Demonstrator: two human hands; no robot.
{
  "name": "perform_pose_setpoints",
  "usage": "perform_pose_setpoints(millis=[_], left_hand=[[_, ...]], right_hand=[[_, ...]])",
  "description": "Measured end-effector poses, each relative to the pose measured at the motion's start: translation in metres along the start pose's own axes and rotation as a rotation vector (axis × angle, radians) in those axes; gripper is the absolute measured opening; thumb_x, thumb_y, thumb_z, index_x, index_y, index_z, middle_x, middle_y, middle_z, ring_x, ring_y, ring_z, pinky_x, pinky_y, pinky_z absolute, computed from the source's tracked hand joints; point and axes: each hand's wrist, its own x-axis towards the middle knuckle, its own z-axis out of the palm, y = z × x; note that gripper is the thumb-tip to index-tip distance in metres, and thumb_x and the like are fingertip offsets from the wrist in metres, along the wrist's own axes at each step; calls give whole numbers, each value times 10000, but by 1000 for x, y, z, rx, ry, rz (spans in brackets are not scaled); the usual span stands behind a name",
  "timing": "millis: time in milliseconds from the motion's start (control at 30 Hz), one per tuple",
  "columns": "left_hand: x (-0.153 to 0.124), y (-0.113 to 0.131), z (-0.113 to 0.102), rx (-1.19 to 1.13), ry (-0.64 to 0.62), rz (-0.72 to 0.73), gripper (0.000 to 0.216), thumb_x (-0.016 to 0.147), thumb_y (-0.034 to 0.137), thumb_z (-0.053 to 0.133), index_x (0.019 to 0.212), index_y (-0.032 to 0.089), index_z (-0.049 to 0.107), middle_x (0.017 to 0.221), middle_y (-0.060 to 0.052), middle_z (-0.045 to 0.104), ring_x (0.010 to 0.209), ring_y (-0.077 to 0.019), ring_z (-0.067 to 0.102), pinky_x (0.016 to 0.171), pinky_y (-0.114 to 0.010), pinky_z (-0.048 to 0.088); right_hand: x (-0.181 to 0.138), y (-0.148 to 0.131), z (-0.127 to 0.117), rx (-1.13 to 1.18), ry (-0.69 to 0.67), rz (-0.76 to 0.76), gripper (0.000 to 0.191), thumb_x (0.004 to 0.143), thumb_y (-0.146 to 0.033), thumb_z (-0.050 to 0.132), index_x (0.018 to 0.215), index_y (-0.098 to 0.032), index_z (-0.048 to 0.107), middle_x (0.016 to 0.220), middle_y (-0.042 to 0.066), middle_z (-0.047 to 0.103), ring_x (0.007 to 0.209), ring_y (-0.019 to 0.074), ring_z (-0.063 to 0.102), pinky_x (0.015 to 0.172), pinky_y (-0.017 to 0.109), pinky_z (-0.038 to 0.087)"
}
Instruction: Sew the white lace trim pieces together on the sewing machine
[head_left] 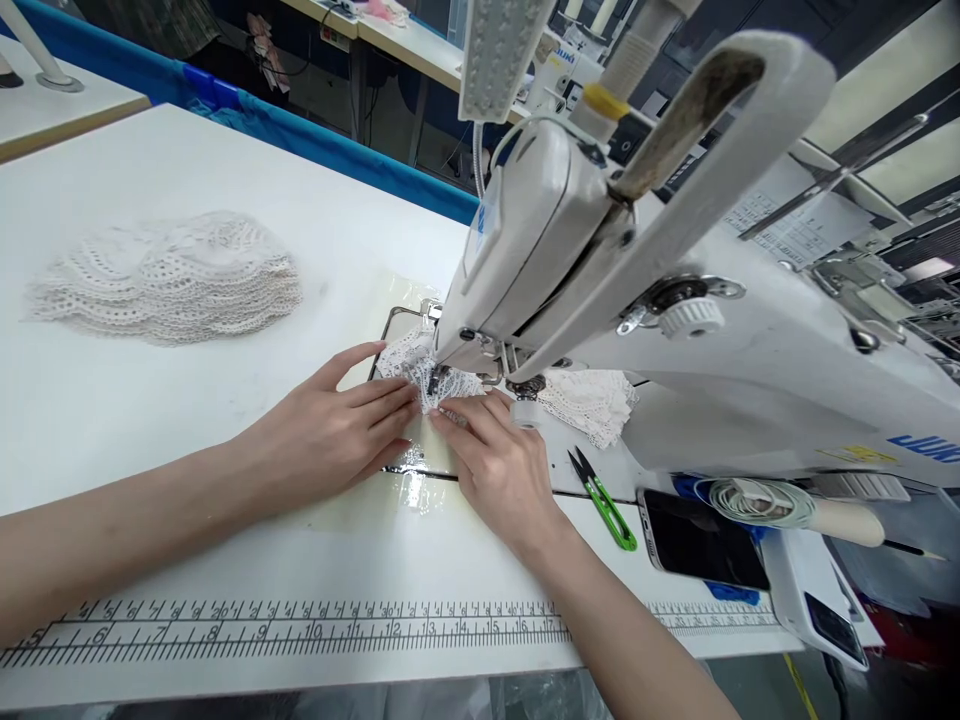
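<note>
A piece of white lace (407, 358) lies under the presser foot (435, 378) of a white sewing machine (517, 230). My left hand (349, 425) rests flat on the lace just left of the foot, fingers stretched out and thumb raised apart. Close in front of the foot, my right hand (499, 455) pinches the lace's near edge between thumb and fingers. More white lace (592, 400) spreads out to the right, behind the machine's needle end; whether it joins the piece under the foot is hidden.
A stack of white lace pieces (169, 275) lies at the left. Green-handled thread snips (604, 500), a phone (701, 538) and a coil of pale cord (757, 500) are on the right. A printed ruler (300, 632) runs along the table's front edge.
</note>
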Motion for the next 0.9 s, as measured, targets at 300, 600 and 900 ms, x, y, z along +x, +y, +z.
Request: perform_pose_setpoints(millis=[300,600,900], left_hand=[[4,-7,5,-13,-2,-4,281,1072,279,509,1246,196,713,1193,-49,801,1158,-211,745,1311,-489,271],[7,-14,9,-18,-83,-44,342,1082,340,468,1329,248,686,1268,-49,774,1226,-243,713,1257,-544,367],[7,-21,11,-4,-37,-77,415,1103,369,423,1320,121,677,1356,-143,720,1299,-295,663,1200,-550,422]], right_hand=[[5,2,3,-70,-25,6,351,955,4,553,1160,-177,773,1203,71,792,1032,223,726,1029,411,567],[0,9,5,-104,-24,38,385,927,-4,566,1183,-207,769,1171,63,803,1009,227,729,1116,478,521],[1,16,3,-170,-2,134,343,915,-33,512,1067,-211,762,980,51,811,984,231,721,1123,441,471]])
